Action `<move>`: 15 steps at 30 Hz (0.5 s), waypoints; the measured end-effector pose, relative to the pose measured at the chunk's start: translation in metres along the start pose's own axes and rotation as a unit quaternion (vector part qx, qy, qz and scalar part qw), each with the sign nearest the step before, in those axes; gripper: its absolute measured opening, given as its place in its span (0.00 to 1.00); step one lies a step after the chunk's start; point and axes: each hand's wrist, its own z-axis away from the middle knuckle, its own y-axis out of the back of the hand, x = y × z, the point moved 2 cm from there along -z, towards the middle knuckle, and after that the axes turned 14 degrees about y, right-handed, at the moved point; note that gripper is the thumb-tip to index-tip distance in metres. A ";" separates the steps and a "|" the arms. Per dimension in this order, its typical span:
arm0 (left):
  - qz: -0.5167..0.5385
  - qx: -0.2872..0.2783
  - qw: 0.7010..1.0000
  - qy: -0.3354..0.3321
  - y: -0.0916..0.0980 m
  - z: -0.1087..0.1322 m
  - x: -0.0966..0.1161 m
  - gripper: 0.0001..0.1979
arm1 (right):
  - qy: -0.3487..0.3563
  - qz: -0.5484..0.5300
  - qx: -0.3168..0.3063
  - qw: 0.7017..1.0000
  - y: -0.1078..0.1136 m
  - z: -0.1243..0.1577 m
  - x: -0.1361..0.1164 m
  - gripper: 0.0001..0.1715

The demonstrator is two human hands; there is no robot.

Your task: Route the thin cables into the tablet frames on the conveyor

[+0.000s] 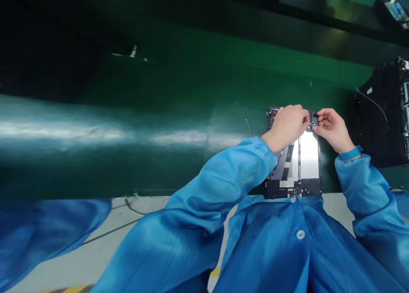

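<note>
Green matting (198,114) covers the bench, dark at the far side with a pale band of glare across the left half. From the head camera, the person wears a blue coat (271,242) with a white button at the front, both sleeves reaching forward to the right of centre. An opened device (302,169) lies flat on the matting at the near edge, just ahead of the coat, showing a black frame, a bright white panel and small boards along its near end. Both hands work at its far end. The left hand (287,124) is turned knuckles-up, fingers curled in, with the tips closed against the left side of a small dark part (314,118). The right hand (333,129) meets it from the other side, thumb and forefinger pinched on the same part and the remaining fingers folded loosely behind. That part sits at the device's top edge, between the two hands; whether it is seated or lifted clear cannot be determined. A short thin wire (247,126) lies on the matting just left of the device. A black stack (378,118) stands well to the right, with a pale lead curving across it. Grey floor (105,242) shows below the bench edge.
</note>
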 end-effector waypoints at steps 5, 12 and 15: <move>-0.006 0.003 1.000 0.002 0.009 0.001 0.004 0.08 | 0.001 0.028 0.010 1.000 -0.006 -0.004 0.002 0.24; 0.027 0.090 0.993 0.067 0.057 0.053 -0.061 0.15 | 0.033 0.044 0.083 0.995 -0.004 0.005 -0.004 0.18; -0.009 -0.045 0.996 0.080 0.053 0.084 -0.095 0.16 | 0.065 0.075 0.043 0.994 -0.024 0.014 -0.032 0.12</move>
